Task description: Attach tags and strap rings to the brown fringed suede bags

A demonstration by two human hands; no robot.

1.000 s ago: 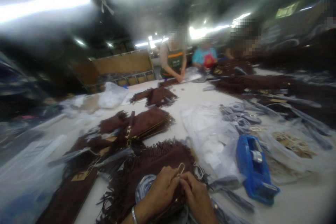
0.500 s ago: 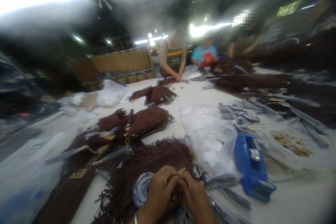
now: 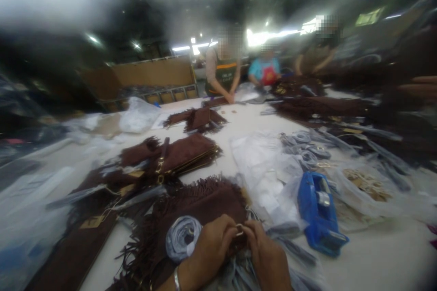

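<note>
A dark brown fringed bag [image 3: 201, 198] lies flat at the front of the table, under my hands. Between my fingertips is a small gold-coloured metal ring [image 3: 239, 229] at the bag's right side. My left hand [image 3: 211, 245] pinches it from the left, and my right hand [image 3: 269, 254] from the right. Close beside my left hand, a grey-white coil of wrapped strap [image 3: 180, 238] rests on the bag. Grey wrapped strips [image 3: 241, 273] lie below my hands. What the ring is fixed to is hidden by my fingers.
A blue tape dispenser [image 3: 319, 213] stands to the right, near white plastic bags [image 3: 266, 177] and a bag of tan tags [image 3: 367, 184]. More brown bags [image 3: 180, 157] lie to the left. Several people work across the table; another person's hand [image 3: 419, 87] shows at the right edge.
My hands have moved slightly apart, and the metal ring shows more clearly between them. More of the coil is visible. Another person's hand has come in at the right edge.
</note>
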